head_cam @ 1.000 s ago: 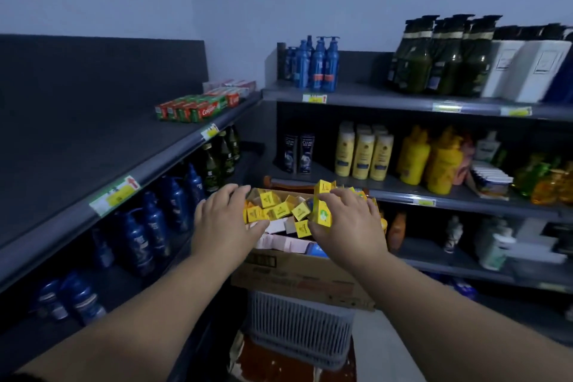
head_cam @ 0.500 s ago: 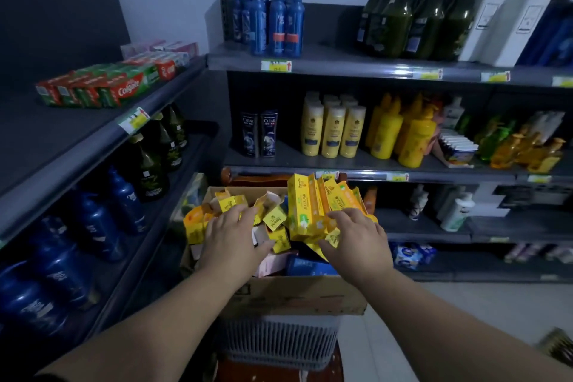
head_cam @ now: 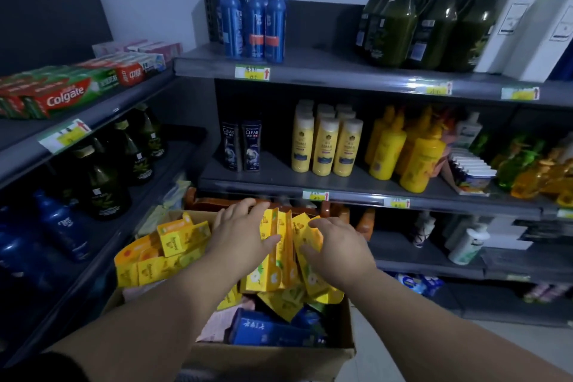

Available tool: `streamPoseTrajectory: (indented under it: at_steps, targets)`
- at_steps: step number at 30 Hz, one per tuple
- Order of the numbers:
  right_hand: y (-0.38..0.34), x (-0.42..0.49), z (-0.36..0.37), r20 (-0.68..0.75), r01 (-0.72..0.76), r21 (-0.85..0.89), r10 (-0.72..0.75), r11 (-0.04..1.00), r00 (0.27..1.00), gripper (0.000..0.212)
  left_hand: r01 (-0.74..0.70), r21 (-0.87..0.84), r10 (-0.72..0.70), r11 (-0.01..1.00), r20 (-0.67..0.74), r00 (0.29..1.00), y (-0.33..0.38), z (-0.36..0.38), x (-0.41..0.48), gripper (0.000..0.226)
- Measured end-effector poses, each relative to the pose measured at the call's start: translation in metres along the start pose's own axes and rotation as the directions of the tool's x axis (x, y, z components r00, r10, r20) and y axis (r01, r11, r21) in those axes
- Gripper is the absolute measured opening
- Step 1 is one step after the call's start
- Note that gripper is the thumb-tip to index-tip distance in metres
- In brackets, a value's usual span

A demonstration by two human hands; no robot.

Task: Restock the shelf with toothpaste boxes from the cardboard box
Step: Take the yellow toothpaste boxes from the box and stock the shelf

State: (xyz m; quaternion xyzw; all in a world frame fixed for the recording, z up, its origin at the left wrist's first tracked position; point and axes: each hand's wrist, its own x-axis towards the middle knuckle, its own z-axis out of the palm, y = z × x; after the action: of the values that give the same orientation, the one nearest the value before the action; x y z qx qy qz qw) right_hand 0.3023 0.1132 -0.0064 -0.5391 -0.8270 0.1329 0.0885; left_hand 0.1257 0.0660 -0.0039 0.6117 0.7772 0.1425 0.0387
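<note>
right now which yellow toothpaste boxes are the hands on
The upright yellow bunch in the cardboard box's middle, held between left hand and right hand; no hand touches the yellow stack at its left.

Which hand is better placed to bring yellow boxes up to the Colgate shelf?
Probably left: the left hand touches the yellow boxes on the side nearest the Colgate shelf; the right hand would have to cross.
</note>
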Motion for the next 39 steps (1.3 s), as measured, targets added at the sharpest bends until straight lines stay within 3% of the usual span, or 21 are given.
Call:
streamPoseTrajectory:
  at_steps: [7, 15, 17, 20, 22, 25, 33, 36, 39]
  targets:
    - [0.010, 0.036, 0.001, 0.075, 0.094, 0.081, -0.100, 0.992, 0.992, 0.063, 0.171, 0.054, -0.179, 0.984, 0.220, 0.959, 0.010, 0.013, 0.034, 0.083]
    - [0.011, 0.079, 0.015, 0.200, 0.182, 0.138, -0.207, 0.974, 0.958, 0.070, 0.348, -0.077, -0.297, 0.934, 0.373, 0.879, 0.001, 0.013, 0.051, 0.094]
    - [0.008, 0.089, 0.015, 0.261, 0.177, 0.144, -0.210, 0.974, 0.942, 0.066, 0.380, -0.179, -0.302, 0.908, 0.350, 0.887, -0.001, 0.012, 0.052, 0.090]
    - [0.001, 0.100, 0.016, 0.325, 0.146, 0.082, -0.165, 0.986, 0.931, 0.045, 0.384, -0.305, -0.308, 0.872, 0.267, 0.913, -0.002, 0.010, 0.053, 0.081]
    - [-0.002, 0.104, 0.018, 0.301, 0.121, 0.035, -0.126, 0.992, 0.945, 0.033, 0.386, -0.328, -0.334, 0.862, 0.204, 0.920, -0.002, 0.006, 0.053, 0.075]
    - [-0.009, 0.104, 0.023, 0.227, 0.113, 0.045, -0.121, 0.993, 0.966, 0.032, 0.396, -0.347, -0.370, 0.850, 0.140, 0.918, -0.005, -0.003, 0.049, 0.066]
    - [-0.040, 0.105, 0.000, 0.087, 0.194, 0.373, -0.243, 0.907, 0.966, 0.023, 0.384, -0.544, -0.438, 0.746, 0.034, 0.898, -0.019, -0.045, 0.025, 0.037]
    - [-0.055, 0.104, -0.012, 0.128, 0.159, 0.534, -0.265, 0.831, 0.956, 0.026, 0.387, -0.569, -0.464, 0.726, 0.009, 0.886, -0.027, -0.059, 0.007, 0.049]
    - [-0.079, 0.088, -0.026, 0.302, -0.006, 0.735, -0.320, 0.678, 0.898, 0.022, 0.385, -0.606, -0.490, 0.696, -0.008, 0.872, -0.036, -0.075, -0.014, 0.071]
